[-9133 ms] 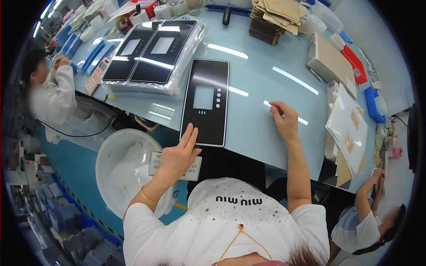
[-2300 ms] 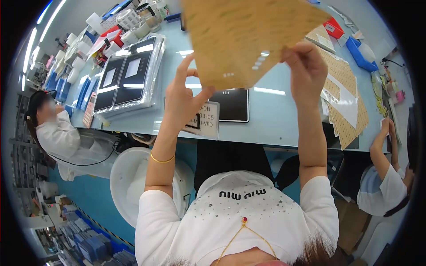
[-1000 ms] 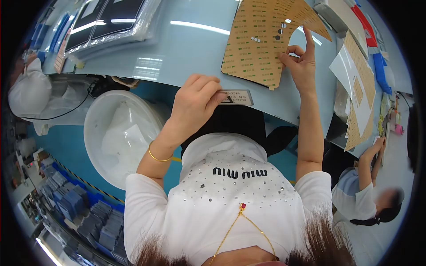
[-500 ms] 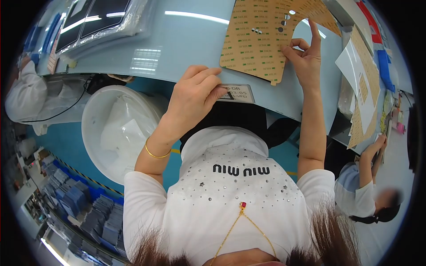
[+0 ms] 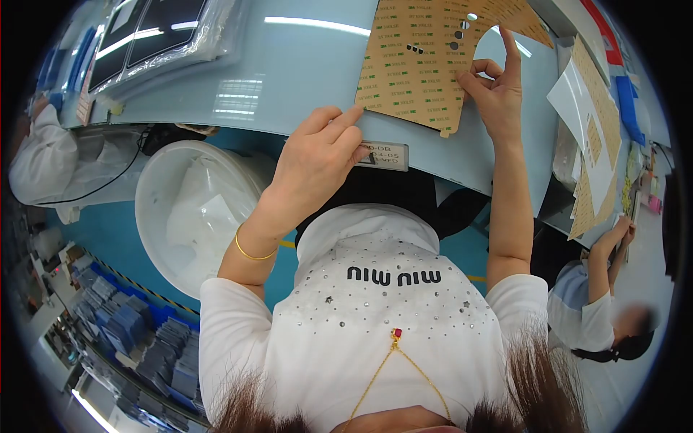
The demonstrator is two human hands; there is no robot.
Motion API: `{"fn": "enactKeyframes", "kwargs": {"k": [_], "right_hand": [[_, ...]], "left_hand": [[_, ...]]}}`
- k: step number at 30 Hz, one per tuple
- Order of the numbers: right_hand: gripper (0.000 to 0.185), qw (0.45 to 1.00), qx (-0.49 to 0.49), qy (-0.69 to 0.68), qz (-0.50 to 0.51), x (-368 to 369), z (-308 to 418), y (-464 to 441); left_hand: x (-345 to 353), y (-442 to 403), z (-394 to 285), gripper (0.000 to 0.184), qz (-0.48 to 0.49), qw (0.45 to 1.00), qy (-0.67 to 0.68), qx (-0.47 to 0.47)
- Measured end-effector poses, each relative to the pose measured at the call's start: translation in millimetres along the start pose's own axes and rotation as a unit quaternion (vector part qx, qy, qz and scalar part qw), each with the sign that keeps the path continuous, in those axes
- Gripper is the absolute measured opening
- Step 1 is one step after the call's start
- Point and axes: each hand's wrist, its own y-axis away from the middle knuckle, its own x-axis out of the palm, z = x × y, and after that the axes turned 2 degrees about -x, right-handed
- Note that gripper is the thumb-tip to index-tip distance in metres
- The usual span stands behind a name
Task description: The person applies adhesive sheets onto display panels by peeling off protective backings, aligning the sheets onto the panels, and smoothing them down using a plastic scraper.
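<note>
A brown adhesive-backed sheet with green and white 3M print lies on the pale blue table. It has small round holes and a wide curved cut-out. My right hand pinches the edge of that cut-out between thumb and a bent finger, with the index finger pointing up. At the sheet's near left corner is my left hand, its index fingertip touching or very close to the corner. The left fingers are curled, and whatever they may hold is hidden. Below the left thumb, a printed label sits at the table's front edge.
Dark panels in clear plastic lie at the far left of the table. A white bin stands below its front edge. More brown and white sheets are stacked on the right, where a co-worker's hands show. Another person's sleeve is at left.
The left index finger has straightened and reached the sheet's corner, while the thumb has shifted slightly down and left. The right hand stays nearly still on the sheet.
</note>
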Motion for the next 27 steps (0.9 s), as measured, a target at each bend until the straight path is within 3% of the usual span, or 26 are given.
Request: {"fn": "enactKeyframes", "kwargs": {"k": [20,25,26,27], "right_hand": [[0.079,0.999,0.020,0.029,0.000,8,7,-1],[0.075,0.995,0.006,0.101,-0.011,10,9,0],[0.075,0.995,0.007,0.101,-0.014,11,10,0],[0.072,0.989,-0.009,0.146,-0.013,13,12,0]], "left_hand": [[6,2,1,0.021,-0.035,0.998,0.045,-0.020],[1,6,7,0.014,-0.024,0.995,0.093,-0.033],[-1,14,13,0.011,-0.073,0.919,0.325,-0.208],[-3,18,18,0.007,-0.114,0.759,0.527,-0.366]]}}
